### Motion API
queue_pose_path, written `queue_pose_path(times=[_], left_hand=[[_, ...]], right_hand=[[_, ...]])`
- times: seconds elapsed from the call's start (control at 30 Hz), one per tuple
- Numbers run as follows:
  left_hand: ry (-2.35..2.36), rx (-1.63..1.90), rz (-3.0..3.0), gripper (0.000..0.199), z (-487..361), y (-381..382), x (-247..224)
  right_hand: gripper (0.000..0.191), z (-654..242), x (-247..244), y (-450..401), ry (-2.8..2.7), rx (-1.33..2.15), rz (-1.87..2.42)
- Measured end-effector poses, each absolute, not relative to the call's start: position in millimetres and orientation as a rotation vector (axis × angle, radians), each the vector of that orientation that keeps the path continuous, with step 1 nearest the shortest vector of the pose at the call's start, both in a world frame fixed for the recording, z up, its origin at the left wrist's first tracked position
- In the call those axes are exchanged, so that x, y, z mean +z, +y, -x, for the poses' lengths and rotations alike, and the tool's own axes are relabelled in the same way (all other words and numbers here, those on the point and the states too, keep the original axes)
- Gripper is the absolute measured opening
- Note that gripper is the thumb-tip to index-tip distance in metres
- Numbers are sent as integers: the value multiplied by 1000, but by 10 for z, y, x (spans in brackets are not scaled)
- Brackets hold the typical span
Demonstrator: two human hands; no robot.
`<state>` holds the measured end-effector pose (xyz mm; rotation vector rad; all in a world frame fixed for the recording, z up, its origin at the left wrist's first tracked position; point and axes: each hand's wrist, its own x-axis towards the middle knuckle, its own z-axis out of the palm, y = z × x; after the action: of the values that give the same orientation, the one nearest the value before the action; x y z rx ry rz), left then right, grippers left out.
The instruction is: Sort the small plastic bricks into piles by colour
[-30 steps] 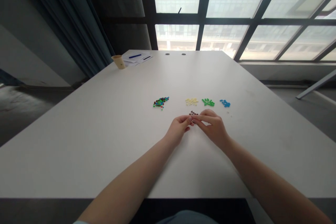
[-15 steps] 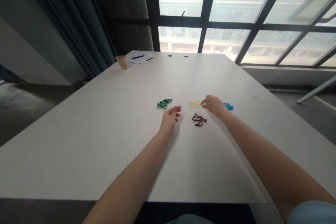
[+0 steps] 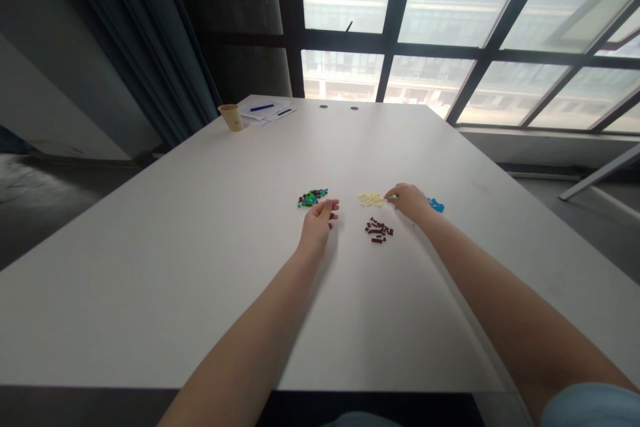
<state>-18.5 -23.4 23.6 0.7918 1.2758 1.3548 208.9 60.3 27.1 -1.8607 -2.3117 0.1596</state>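
Observation:
Small pieces lie in separate piles on the white table [image 3: 200, 267]. My left hand [image 3: 318, 219] is beside the mixed pile [image 3: 311, 197] of green, blue and dark pieces, thumb and fingers pressed together; whatever they hold is too small to make out. Right of it lie a pale yellow pile [image 3: 371, 199] and, nearer me, a dark brown pile [image 3: 379, 231]. My right hand [image 3: 406, 201] is at the yellow pile's right side, fingers closed, over some green pieces [image 3: 395, 197] that it partly hides. Blue pieces [image 3: 437, 205] show beyond its wrist.
At the far left of the table stand a paper cup [image 3: 231, 117] and sheets of paper [image 3: 257, 114] with a blue pen [image 3: 262, 107] on them. Two round dark discs [image 3: 324, 107] are at the far edge, before large windows.
My left hand has shifted slightly left, closer to the mixed pile. My right hand has barely moved, its fingers drawn a little closer together.

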Motion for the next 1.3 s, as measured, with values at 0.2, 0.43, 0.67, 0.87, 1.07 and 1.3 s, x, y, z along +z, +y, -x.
queue_pose_path(times=[0.2,0.43,0.67,0.87,1.07,1.3], left_hand=[[1479,1458,-854,29,466,-58,247],[2165,884,-1650,13,782,-41,203],[2241,587,-1813,17,643,-57,131],[2302,588,-1904,19,548,-41,92],[2061,887,-1845,17,471,-25,127],[1271,1092,-1120,23,100,-263,354]], right_hand=[[23,-2098,247,556,-2321,160,1880],[19,-1969,454,248,-2182,124,1796],[35,-1939,434,-450,-2282,338,1701],[37,-2076,307,-586,-2215,396,1702],[36,-2134,290,-535,-2177,442,1664],[36,-2172,337,-537,-2158,490,1679]])
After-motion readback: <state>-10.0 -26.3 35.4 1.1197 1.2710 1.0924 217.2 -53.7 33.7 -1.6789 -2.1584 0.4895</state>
